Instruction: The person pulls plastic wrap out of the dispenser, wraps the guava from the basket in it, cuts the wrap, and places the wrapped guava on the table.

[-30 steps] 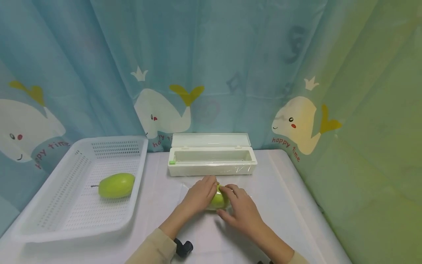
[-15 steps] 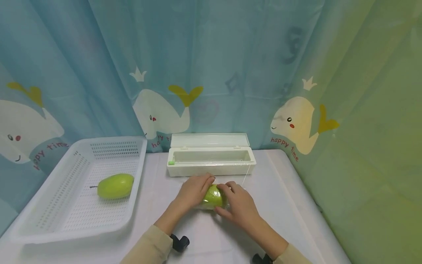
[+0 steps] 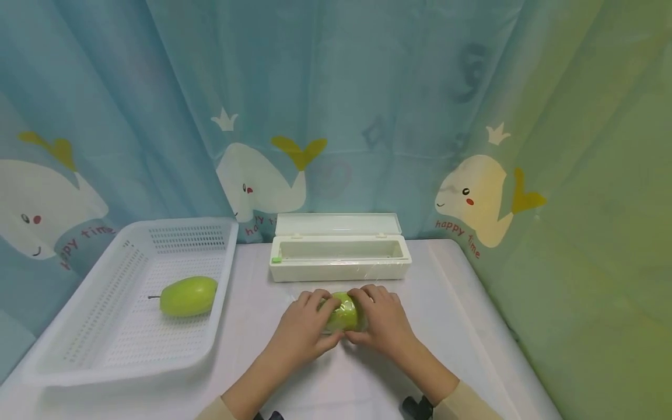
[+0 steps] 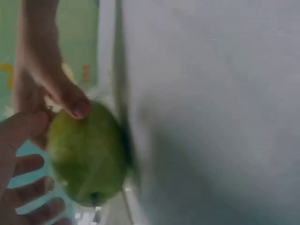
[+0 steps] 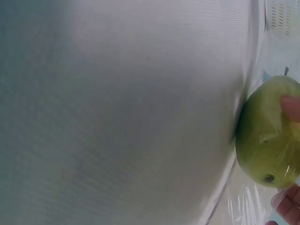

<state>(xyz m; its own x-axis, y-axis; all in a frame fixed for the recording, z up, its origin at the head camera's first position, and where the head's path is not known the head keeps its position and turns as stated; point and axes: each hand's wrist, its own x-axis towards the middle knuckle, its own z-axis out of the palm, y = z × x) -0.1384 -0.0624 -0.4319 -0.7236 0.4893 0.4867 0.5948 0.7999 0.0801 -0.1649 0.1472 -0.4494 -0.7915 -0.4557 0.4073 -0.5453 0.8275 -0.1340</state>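
Observation:
On the white table, a green pear [image 3: 345, 314] wrapped in shiny clear cling film [image 5: 246, 204] lies on its side between both hands. My left hand [image 3: 301, 326] curves round its left part, thumb in front; in the left wrist view its fingers are spread beside the pear [image 4: 89, 154]. The right end is gripped by my right hand [image 3: 388, 321], whose thumb presses on the fruit. Fingers hide part of both ends. In the right wrist view the pear's stem points up, away from the calyx. Just behind stands an open white cling film box [image 3: 341, 272] with its lid raised.
A white perforated basket [image 3: 126, 366] stands on the left with another green pear [image 3: 188, 296] in it. A blue whale-print curtain [image 3: 362, 105] hangs behind the table, and a green curtain [image 3: 588, 291] on the right. A green slider [image 3: 276, 260] sits on the box front.
My left hand has shifted from lying flat at the pear's left side to curving round it, thumb now in front. The pear, being wrapped, has turned slightly; a loose film edge near the box no longer shows.

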